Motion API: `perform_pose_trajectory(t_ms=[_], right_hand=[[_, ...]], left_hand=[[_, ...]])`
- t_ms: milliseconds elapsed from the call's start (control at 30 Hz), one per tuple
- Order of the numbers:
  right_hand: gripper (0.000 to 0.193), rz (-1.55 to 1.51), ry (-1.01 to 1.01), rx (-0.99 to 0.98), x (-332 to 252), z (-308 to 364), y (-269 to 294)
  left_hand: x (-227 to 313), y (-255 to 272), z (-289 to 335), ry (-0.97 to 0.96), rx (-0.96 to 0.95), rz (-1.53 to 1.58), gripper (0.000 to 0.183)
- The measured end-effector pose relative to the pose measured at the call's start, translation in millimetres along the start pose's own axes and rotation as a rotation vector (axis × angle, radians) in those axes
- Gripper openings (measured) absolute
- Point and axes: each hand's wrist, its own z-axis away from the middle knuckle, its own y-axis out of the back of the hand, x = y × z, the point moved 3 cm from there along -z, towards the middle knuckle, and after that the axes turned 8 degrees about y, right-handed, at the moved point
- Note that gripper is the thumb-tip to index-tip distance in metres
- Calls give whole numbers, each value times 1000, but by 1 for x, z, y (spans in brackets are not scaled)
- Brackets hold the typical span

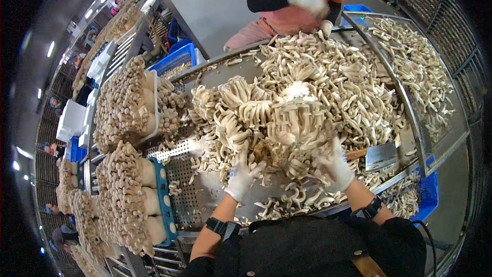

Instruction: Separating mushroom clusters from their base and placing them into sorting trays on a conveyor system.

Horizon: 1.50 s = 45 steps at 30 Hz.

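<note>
A large cluster of pale mushrooms lies in front of me on the metal work table, among more clumps and loose stems. Just left of it is my left hand, white-gloved, with its fingers spread and nothing in them. My right hand, gloved too, is at the right side of the cluster, fingers apart and slightly blurred; its fingertips are against or close to the mushrooms. Between the hands sits a brown, crumbly root base. A cleaver with a wooden handle lies right of my right hand.
Uncut mushrooms stand in a blue crate and a white crate at the left. Across the table, a person in an orange top works with gloved hands. A metal bar crosses the table; a blue bin sits below its right end.
</note>
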Motion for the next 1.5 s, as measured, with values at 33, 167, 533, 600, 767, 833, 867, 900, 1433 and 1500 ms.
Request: perform_pose_trajectory(t_ms=[33,167,533,600,767,833,867,900,1433,1500], right_hand=[[68,-464,-309,296,19,-14,8],[81,-702,-644,226,67,8,-36],[67,-1478,-782,919,199,10,-7],[60,-1103,-1184,671,216,18,-22],[63,-964,-966,614,163,43,-11],[60,-808,-988,602,133,48,18],[54,-383,-921,372,143,72,25],[52,-307,-884,386,147,94,36],[50,35,-1413,-296,115,150,33],[49,-89,-1349,-221,108,143,28]], left_hand=[[49,2,-1,159,-148,122,94],[87,-49,-51,-134,-211,-394,95],[236,-55,-121,-309,-513,-220,76],[203,-52,-138,-355,-437,-343,72],[46,69,-172,-389,202,-82,67],[25,134,-175,7,307,448,67],[-45,158,-201,-23,515,69,66],[-38,159,-208,167,366,-17,65],[-134,127,-266,447,-59,787,58],[-144,108,-243,390,-34,988,51]])
